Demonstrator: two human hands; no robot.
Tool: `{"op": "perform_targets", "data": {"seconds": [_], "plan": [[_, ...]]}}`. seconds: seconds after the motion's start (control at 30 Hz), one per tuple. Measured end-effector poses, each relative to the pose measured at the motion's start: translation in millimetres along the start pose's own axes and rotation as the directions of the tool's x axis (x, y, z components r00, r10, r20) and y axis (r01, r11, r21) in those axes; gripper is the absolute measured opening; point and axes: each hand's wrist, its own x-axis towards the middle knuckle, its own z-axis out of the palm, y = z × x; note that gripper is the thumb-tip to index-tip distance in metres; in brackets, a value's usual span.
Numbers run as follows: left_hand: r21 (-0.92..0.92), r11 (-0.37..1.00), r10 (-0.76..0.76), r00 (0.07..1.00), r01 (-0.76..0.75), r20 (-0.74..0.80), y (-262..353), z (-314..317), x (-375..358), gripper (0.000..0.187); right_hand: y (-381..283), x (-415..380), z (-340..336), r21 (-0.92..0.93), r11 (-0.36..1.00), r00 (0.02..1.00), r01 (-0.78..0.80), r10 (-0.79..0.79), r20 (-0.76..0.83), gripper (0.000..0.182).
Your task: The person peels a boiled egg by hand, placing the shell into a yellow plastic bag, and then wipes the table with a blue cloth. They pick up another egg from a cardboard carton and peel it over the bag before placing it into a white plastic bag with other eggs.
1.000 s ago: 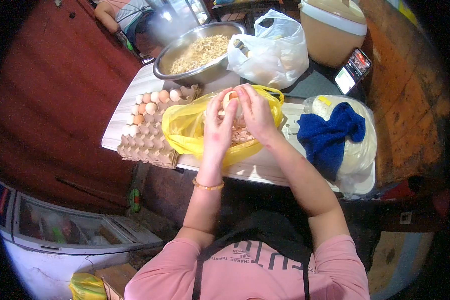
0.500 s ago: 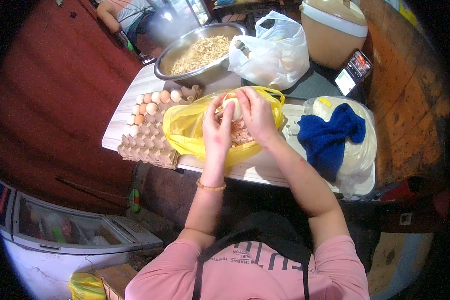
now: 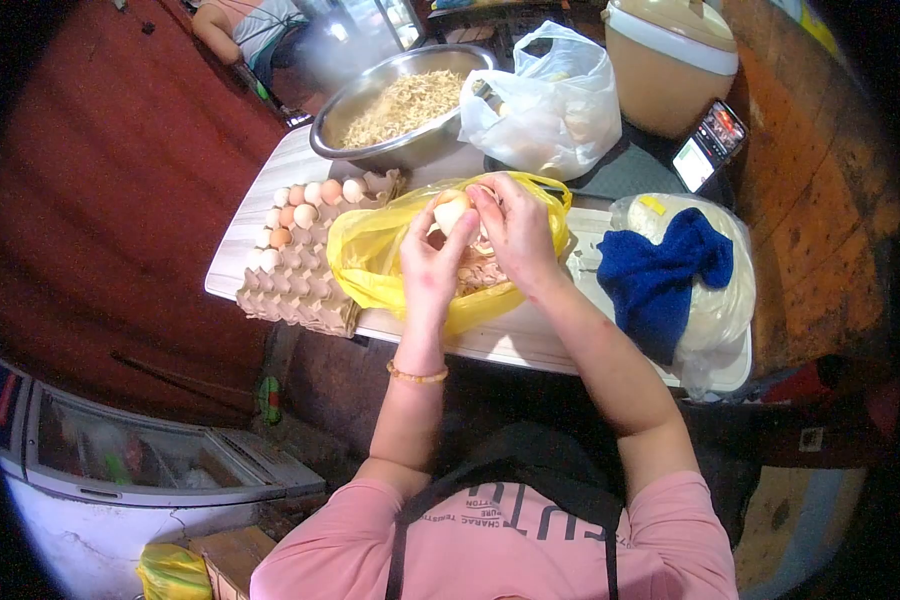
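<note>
A partly peeled boiled egg (image 3: 451,211) is held over an open yellow plastic bag (image 3: 365,262). My left hand (image 3: 432,262) has its fingers and thumb closed around the egg. At the egg's right side, my right hand (image 3: 515,228) pinches at its surface with thumb and fingers, which partly hide what they grip. Broken eggshell (image 3: 482,274) lies inside the bag below both hands. Left of the bag, a cardboard egg tray (image 3: 305,285) carries several white and brown eggs (image 3: 305,215) in its upper left part.
Behind the bag stand a steel bowl (image 3: 330,147) of shredded pale food and a white plastic bag (image 3: 560,110). A beige cooler (image 3: 660,80) and a propped phone (image 3: 710,145) are at the right. A blue cloth (image 3: 660,275) lies on a filled clear bag (image 3: 725,300). Another person's arm (image 3: 215,35) shows at the back.
The egg has turned and shifted slightly left in my left hand. My right fingers have slid to its right side, uncovering more of it.
</note>
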Motion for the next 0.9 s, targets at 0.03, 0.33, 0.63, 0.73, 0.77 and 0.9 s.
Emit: {"op": "perform_targets", "data": {"seconds": [0.03,0.33,0.63,0.73,0.77,0.9], "plan": [[-0.109,0.992,-0.067,0.997,0.07,0.029,2,-2,1,0.037,-1,1,0,0.001,1.0,1.0,0.0,0.0,0.0,0.014],[-0.475,0.838,-0.256,0.962,0.27,0.096,2,-16,3,0.035,4,4,-3,0.075,0.965,0.964,-0.251,0.242,0.109,0.017],[-0.186,0.982,-0.02,0.999,0.026,0.034,4,-8,-3,0.039,4,0,3,0.126,0.977,0.967,-0.172,0.143,0.212,0.03],[-0.14,0.99,0.002,1.0,0.002,0.028,0,-10,-2,0.039,6,1,2,0.127,0.986,0.971,-0.107,0.077,0.225,0.031],[-0.123,0.992,0.042,0.999,-0.04,0.014,-2,-9,-1,0.041,6,1,2,0.128,0.986,0.971,-0.104,0.072,0.227,0.029],[-0.016,0.998,0.061,0.998,-0.061,0.008,-4,-12,0,0.041,4,-1,2,0.042,0.998,0.977,-0.04,0.031,0.211,0.024]]}}
